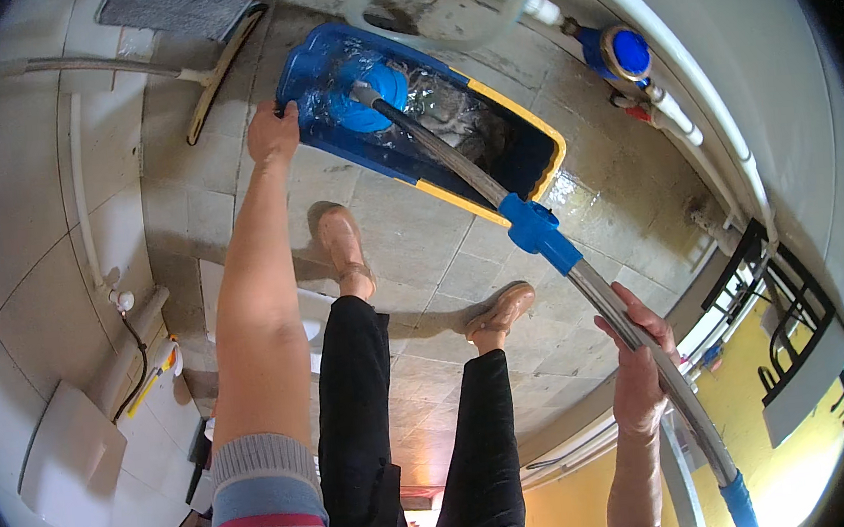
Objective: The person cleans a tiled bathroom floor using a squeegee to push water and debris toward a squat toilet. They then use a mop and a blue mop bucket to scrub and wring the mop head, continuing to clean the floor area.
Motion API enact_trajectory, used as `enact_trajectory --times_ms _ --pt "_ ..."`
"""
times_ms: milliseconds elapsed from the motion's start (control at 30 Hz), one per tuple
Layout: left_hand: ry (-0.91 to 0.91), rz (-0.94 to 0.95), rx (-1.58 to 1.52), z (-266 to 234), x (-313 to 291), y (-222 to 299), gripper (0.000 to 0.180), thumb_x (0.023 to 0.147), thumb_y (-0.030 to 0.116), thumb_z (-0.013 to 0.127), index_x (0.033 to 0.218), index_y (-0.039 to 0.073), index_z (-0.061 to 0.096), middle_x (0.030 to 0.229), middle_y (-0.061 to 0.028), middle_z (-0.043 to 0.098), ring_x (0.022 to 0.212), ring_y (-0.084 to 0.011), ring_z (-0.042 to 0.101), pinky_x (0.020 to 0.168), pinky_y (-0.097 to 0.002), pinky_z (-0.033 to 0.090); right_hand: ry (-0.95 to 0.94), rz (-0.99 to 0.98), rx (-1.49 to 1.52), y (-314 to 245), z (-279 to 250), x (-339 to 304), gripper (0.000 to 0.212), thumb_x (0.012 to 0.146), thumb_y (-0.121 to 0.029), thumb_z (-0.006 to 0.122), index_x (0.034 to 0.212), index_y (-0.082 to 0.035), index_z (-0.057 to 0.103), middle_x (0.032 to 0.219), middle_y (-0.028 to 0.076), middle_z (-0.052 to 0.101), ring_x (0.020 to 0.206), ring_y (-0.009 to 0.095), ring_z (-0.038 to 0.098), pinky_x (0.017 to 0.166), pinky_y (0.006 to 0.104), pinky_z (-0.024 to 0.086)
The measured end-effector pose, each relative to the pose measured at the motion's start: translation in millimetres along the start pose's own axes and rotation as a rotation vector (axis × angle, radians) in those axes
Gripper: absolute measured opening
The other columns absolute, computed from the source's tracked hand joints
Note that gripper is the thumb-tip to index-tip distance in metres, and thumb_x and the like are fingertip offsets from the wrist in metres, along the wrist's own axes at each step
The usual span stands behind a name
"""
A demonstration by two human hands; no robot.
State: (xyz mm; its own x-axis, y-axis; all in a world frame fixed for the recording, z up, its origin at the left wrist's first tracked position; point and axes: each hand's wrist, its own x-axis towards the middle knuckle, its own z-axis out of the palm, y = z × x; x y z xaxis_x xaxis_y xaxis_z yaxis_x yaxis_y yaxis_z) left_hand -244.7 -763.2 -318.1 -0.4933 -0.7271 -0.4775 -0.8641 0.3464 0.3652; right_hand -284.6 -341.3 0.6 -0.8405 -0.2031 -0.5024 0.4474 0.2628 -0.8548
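The left hand (273,133) grips the rim of the blue mop bucket (330,131) on the tiled floor (422,263), fingers curled over it. The right hand (637,365) is clamped around the metal mop handle (595,293), whose head sits inside the bucket. I think it is best to hold the bucket steady and push the handle straight.

Left hand (273,131) on blue bucket (325,71) (rim), right hand (637,365) gripping mop handle (595,293)
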Motion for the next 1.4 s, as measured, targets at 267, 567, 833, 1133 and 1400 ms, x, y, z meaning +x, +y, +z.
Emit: enact_trajectory --times_ms 267,567,833,1133,1400 --pt "-0.012 0.147 -0.367 -47.9 -102.1 -53.2 0.055 0.085 0.033 0.060 0.127 0.001 0.044 0.123 -0.0223 0.049 0.111 -0.0337 0.051 0.086 -0.0370 0.046 -0.044 -0.037 -0.238 -62.8 68.5 33.7 0.029 0.086 -0.017 0.051 0.107 0.003 0.056 0.120 0.027 0.052 0.115 0.033 0.051 0.094 0.0407 0.046" --pt "-0.103 -0.467 -0.237 -119.2 -376.8 -219.1 0.039 0.075 0.013 0.064 0.110 -0.001 0.055 0.106 -0.0186 0.059 0.101 -0.0324 0.056 0.088 -0.0380 0.044 0.022 0.021 -0.279 -101.3 124.0 49.9 0.024 0.085 -0.019 0.059 0.101 -0.001 0.063 0.115 0.015 0.061 0.102 0.017 0.057 0.075 0.0287 0.050" --pt "-0.008 -0.924 -0.773 -103.3 -540.8 -263.8 0.021 0.083 0.012 0.049 0.097 -0.002 0.058 0.085 -0.0125 0.061 0.074 -0.0234 0.060 0.065 -0.0329 0.050 -0.295 -0.158 -0.325 -72.6 140.8 91.4 0.026 0.087 -0.014 0.059 0.111 -0.004 0.059 0.086 0.002 0.064 0.076 0.009 0.058 0.064 0.0202 0.046" --pt "0.090 -0.781 -0.691 -24.1 -529.0 -144.2 0.023 0.085 0.018 0.051 0.094 -0.001 0.060 0.090 -0.0153 0.061 0.079 -0.0254 0.059 0.068 -0.0351 0.050 -0.375 -0.363 -0.642 -98.7 146.2 121.1 0.024 0.082 -0.028 0.059 0.099 -0.012 0.065 0.086 0.007 0.067 0.083 0.018 0.062 0.077 0.0321 0.048" --pt "0.211 -0.881 -0.700 5.9 -686.7 -51.5 0.027 0.087 0.023 0.052 0.092 -0.001 0.061 0.094 -0.0178 0.061 0.083 -0.0272 0.059 0.070 -0.0371 0.050 -0.456 -0.481 -0.826 -78.8 153.8 91.2 0.025 0.085 -0.024 0.055 0.105 -0.013 0.062 0.104 0.005 0.064 0.089 0.020 0.060 0.075 0.0345 0.048"
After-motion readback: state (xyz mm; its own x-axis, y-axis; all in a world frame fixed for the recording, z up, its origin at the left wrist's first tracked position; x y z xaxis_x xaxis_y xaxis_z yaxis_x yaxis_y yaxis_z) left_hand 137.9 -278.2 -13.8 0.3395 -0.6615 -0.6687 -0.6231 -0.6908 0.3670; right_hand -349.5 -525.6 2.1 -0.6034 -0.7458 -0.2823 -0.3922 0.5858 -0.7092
